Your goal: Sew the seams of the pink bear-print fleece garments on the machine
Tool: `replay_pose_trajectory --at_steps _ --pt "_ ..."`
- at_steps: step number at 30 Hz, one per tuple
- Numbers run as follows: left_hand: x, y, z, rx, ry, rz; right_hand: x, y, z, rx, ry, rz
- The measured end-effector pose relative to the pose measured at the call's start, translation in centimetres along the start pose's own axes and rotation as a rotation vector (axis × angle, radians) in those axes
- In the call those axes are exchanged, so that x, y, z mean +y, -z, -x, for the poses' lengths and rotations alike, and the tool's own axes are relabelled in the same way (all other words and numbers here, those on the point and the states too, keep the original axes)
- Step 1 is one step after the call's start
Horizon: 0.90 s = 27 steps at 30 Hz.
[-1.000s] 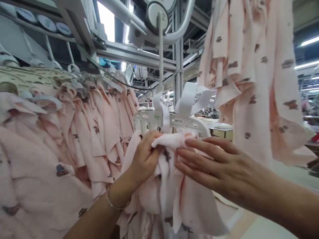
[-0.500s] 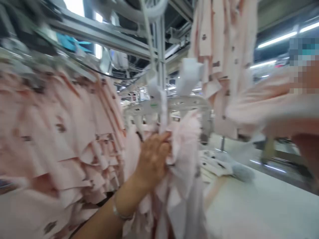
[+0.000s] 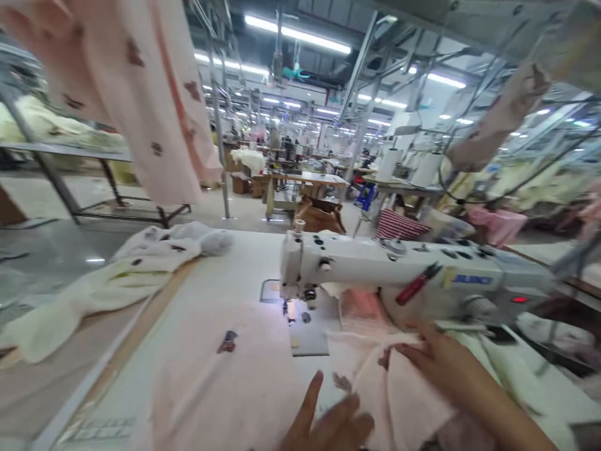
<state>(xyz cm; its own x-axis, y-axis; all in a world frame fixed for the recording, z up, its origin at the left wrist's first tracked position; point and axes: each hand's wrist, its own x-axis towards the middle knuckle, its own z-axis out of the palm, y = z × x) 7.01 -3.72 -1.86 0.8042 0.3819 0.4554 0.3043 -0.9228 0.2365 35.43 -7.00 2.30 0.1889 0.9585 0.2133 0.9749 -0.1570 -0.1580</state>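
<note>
A pale pink fabric piece point(image 3: 244, 388) with small dark prints lies over the white sewing table, in front of the sewing machine point(image 3: 347, 257). My left hand point(image 3: 328, 419) is at the bottom middle, its fingers apart and resting on or just over the fabric; blur hides the exact contact. To the right, my right hand point(image 3: 436, 357) has its fingers closed on a folded pink garment piece point(image 3: 394, 382), close under the machine arm. The lit needle area point(image 3: 288, 310) is beyond both hands, with the metal needle plate point(image 3: 310, 332) partly covered by cloth.
Red-handled snips point(image 3: 416, 285) rest against the machine arm. Cream fabric point(image 3: 122, 282) lies along the table's left side. Printed pink garments point(image 3: 141, 106) hang at upper left. More cream cloth point(image 3: 507, 369) sits on the right. Worktables and thread cones point(image 3: 389, 164) stand behind.
The view has swung right, from the hanging pink pieces to the sewing machine. One hand was among the hanging pieces; now both hands are at pink fabric on the table.
</note>
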Motion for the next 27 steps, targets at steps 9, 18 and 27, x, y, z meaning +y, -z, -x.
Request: replay_pose_trajectory --at_steps 9,18,27 --pt "-0.2 -1.9 -8.3 -0.226 -0.123 -0.042 5.1 -0.2 3.4 0.041 -0.025 -0.084" --pt "-6.1 9.0 0.2 -0.091 0.127 -0.221 -0.9 -1.7 -0.2 0.216 0.399 -0.06" --pt "-6.0 3.4 0.8 -0.414 0.505 -0.074 -2.0 -4.7 -0.4 -0.099 0.268 -0.341"
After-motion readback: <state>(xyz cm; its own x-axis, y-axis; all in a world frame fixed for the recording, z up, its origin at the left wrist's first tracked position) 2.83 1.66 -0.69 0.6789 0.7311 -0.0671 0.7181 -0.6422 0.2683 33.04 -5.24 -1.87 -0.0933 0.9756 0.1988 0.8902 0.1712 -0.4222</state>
